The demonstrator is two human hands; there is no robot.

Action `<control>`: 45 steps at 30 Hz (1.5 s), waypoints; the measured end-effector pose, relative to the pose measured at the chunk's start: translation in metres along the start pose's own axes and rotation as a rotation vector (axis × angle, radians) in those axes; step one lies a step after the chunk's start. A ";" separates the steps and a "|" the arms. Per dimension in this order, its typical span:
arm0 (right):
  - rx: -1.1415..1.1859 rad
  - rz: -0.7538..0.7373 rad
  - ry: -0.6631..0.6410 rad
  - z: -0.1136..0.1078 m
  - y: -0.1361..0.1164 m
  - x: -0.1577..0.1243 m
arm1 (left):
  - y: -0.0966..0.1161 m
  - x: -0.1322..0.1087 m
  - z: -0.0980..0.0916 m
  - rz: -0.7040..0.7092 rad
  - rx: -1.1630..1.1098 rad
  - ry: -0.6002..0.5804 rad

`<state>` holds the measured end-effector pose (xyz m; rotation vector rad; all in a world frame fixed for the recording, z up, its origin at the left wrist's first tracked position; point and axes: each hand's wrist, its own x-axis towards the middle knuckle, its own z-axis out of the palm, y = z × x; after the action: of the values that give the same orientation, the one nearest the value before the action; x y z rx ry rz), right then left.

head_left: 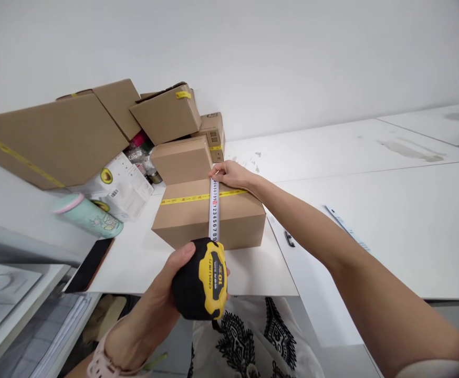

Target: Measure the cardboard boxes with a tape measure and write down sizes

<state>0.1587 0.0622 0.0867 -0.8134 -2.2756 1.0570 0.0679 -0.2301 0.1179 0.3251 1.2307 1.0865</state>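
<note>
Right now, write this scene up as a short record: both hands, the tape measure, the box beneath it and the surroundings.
left hand: gripping the black-and-yellow tape measure
right hand: fingertips at the far end of the tape blade; pinching or pressing, unclear
blade: pulled out across the top of the taped box, crossing its yellow strip
beyond: smaller box
left side: avocado-print carton, mint bottle, flat black item

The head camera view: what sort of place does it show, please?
Probably a workspace in an office or storeroom: cardboard boxes are piled at one end of a long white table, and a tape measure is drawn out over a taped box.
</note>
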 end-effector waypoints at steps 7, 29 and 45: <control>0.003 0.003 -0.003 -0.001 -0.001 -0.001 | 0.003 -0.001 0.003 0.016 -0.003 -0.013; 0.144 -0.044 0.338 -0.051 -0.009 -0.196 | -0.034 0.046 -0.059 0.621 1.497 -0.018; 0.100 0.112 0.172 0.019 0.031 -0.261 | -0.032 0.092 -0.061 0.715 1.803 -0.365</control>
<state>0.3376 -0.1116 0.0025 -0.9607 -2.0377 1.0961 0.0247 -0.1920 0.0181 2.3213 1.4593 0.0830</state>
